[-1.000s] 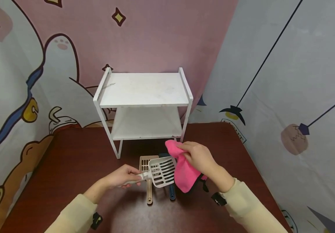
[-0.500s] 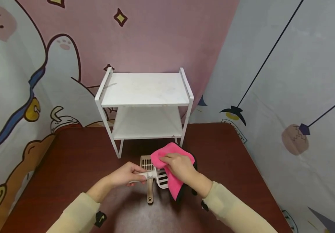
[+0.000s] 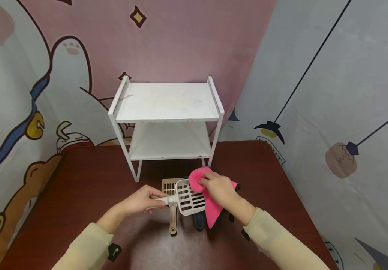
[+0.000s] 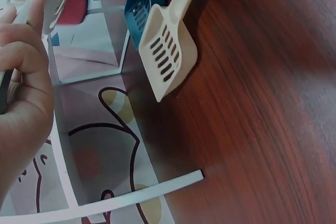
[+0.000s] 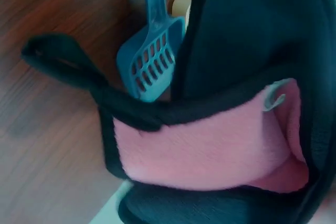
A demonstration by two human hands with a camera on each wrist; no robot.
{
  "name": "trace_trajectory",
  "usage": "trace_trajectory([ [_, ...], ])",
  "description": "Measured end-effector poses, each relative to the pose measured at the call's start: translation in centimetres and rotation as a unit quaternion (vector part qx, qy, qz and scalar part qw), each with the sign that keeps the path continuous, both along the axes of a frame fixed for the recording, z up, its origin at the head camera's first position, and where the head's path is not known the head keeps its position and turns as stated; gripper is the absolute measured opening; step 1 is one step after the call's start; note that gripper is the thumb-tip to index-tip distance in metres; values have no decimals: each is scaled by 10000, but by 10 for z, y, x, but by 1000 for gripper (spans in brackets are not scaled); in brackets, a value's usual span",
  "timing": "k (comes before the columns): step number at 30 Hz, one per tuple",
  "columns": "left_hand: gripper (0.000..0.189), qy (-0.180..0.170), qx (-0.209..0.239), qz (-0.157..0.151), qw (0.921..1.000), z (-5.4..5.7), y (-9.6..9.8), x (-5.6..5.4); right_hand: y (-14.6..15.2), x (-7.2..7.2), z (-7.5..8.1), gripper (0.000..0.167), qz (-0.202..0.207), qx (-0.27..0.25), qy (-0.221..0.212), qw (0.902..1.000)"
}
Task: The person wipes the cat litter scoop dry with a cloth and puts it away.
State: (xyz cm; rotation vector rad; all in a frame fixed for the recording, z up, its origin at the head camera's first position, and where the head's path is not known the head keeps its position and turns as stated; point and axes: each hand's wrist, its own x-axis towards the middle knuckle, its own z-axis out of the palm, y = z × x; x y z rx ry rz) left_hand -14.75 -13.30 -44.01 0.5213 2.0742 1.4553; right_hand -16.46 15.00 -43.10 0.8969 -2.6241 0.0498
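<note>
My left hand (image 3: 141, 201) grips the handle of a white slotted litter scoop (image 3: 171, 200), held above the table. My right hand (image 3: 220, 190) holds a bunched pink cloth (image 3: 213, 210) with a dark backing, against the right end of the scoop's basket. Beneath lie a beige litter scoop (image 3: 173, 221) and a blue one (image 3: 198, 222), partly covered from above by the white scoop and cloth. The left wrist view shows my curled fingers (image 4: 26, 51) on the handle. In the right wrist view the cloth (image 5: 194, 150) fills much of the frame and hides my hand.
A white two-tier shelf (image 3: 168, 103) stands at the back of the dark red-brown table (image 3: 92, 168). Its front legs come down just behind the scoops. Printed cartoon sheets (image 3: 194, 41) hang behind and beside the table.
My right hand swept the cloth left over the white scoop's basket, then back right to its far end, uncovering the slots again. My left hand keeps its grip, nearly still.
</note>
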Motion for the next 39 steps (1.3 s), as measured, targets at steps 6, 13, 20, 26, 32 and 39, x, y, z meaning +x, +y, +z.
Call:
trace_trajectory([
  [6,31,155,-299,-28,9994,-3,-14,-1,28,-11,1,24,-535,-181,-363,9977],
  [13,28,397,-557,-44,9976,-1,-17,-2,52,-17,12,28,-879,-831,-504,9914],
  [20,40,447,-558,45,9974,-2,-16,-6,51,-14,27,28,-865,-1136,-529,9883],
  [26,40,299,-588,119,9978,-6,-14,-6,29,-4,36,31,-540,-1207,-559,9896],
  [32,34,634,-483,119,9967,-11,-9,-6,-1,5,30,31,528,-690,-292,9958],
  [39,28,1220,-308,239,9918,-11,-6,-6,-3,3,13,29,963,-262,-314,9945],
])
